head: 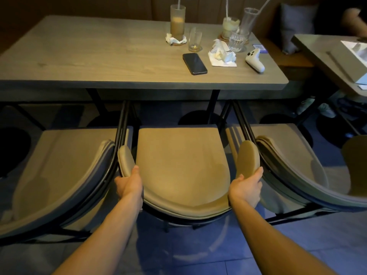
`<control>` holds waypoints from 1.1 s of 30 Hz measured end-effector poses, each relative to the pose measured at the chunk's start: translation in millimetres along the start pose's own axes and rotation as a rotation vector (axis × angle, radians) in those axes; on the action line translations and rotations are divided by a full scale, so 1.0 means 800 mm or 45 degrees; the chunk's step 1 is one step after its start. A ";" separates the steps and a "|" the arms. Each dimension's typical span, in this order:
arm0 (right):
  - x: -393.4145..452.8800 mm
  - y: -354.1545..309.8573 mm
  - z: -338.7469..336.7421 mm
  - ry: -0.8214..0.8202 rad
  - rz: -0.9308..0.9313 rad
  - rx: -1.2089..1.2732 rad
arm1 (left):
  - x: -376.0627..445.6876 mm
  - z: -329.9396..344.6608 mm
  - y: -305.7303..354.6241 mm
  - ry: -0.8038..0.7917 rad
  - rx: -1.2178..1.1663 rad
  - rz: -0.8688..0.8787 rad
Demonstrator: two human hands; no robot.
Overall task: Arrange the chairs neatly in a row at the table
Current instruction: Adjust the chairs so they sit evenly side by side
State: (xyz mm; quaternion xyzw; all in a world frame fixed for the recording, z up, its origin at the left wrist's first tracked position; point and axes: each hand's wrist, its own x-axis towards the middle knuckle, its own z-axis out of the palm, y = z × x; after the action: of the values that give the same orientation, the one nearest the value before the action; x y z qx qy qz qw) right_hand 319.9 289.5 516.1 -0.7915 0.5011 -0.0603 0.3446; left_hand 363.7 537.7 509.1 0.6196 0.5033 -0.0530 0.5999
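Observation:
Three tan padded chairs with curved backs and black metal frames stand side by side at a long wooden table (pixel 99 56). The middle chair (pixel 178 155) is right below me, its seat front near the table's edge. My left hand (pixel 129 184) grips the left end of its curved backrest. My right hand (pixel 246 188) grips the right end of the same backrest. The left chair (pixel 65 161) and the right chair (pixel 286 155) sit close against the middle one, their backrest ends almost touching it.
On the table lie a black phone (pixel 195 63), a white controller (pixel 255 60), crumpled napkins (pixel 223 55) and several drinking glasses (pixel 195 39). A second table (pixel 321 56) stands at the right, with a person's arm behind it. Black table legs stand under the tabletop.

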 end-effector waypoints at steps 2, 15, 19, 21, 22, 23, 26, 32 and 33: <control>0.003 -0.001 0.001 0.006 -0.003 -0.018 | -0.001 0.001 0.000 -0.008 0.045 0.014; 0.019 0.005 0.008 0.124 -0.265 -0.354 | 0.018 -0.045 0.035 0.362 1.183 0.903; 0.073 -0.012 -0.018 0.148 -0.434 -0.494 | 0.025 -0.037 0.053 0.398 1.298 0.794; 0.108 -0.023 -0.034 0.119 -0.426 -0.569 | 0.028 -0.032 0.056 0.529 1.310 0.785; 0.122 -0.027 -0.038 0.076 -0.404 -0.592 | 0.030 -0.032 0.057 0.573 1.315 0.768; 0.131 -0.030 -0.040 0.035 -0.371 -0.591 | 0.034 -0.032 0.060 0.583 1.310 0.736; 0.136 -0.033 -0.032 -0.009 -0.304 -0.612 | 0.043 -0.028 0.070 0.478 1.192 0.587; 0.145 -0.040 -0.021 0.027 -0.214 -0.753 | 0.044 -0.015 0.076 0.375 1.291 0.417; 0.147 -0.042 -0.019 0.028 -0.186 -0.753 | 0.046 -0.014 0.078 0.355 1.299 0.395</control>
State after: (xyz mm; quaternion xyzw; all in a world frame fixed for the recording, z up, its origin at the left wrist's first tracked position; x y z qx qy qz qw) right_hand 396.0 192.7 518.2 -0.8907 0.4425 0.0551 0.0886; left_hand 418.7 581.6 530.9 0.8999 0.3914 -0.1185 0.1518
